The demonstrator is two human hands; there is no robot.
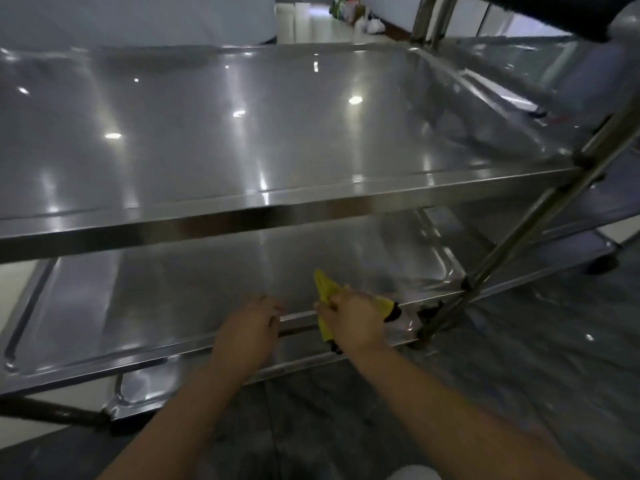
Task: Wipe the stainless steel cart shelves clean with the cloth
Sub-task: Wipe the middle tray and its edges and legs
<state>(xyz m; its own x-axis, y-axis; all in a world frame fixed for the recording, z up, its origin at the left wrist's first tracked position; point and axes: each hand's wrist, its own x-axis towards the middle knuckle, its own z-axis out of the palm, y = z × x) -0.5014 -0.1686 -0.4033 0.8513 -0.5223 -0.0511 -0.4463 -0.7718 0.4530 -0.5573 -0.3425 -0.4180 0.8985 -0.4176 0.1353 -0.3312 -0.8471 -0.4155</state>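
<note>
Two grips: left hand (251, 322), shelf rim (299, 317); right hand (353, 322), cloth (325, 287).

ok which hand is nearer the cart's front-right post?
Right. The right hand, holding the yellow cloth, is at the front rim of the lower shelf, just left of the post; the left hand grips that rim farther left.

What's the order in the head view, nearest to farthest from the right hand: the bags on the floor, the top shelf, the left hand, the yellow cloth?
1. yellow cloth, gripped in the right hand.
2. left hand, just to its left, gripping the lower shelf rim.
3. top shelf, above and beyond.
4. bags, far back on the floor.
</note>
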